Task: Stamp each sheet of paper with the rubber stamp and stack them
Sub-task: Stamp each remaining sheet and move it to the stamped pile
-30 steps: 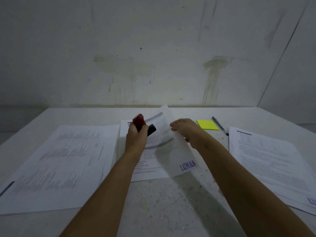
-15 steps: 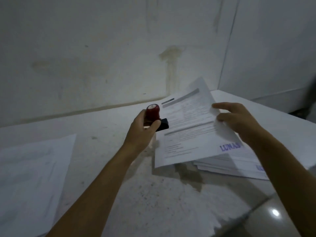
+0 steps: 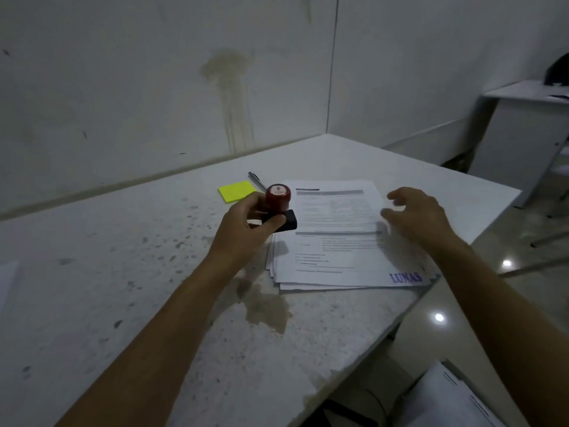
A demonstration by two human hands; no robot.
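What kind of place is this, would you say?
Probably a plain office or back room. A white table in a wall corner holds a stack of stamped papers, a yellow sticky-note pad and a pen; another desk stands nearby.

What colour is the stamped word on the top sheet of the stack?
Blue-purple: the stamped word "LUNAS" on the top white printed sheet, head view.

Bare tabletop [image 3: 123,272] left of paper stack [image 3: 338,257]; sticky pad [image 3: 237,191], pen [image 3: 257,180] behind.
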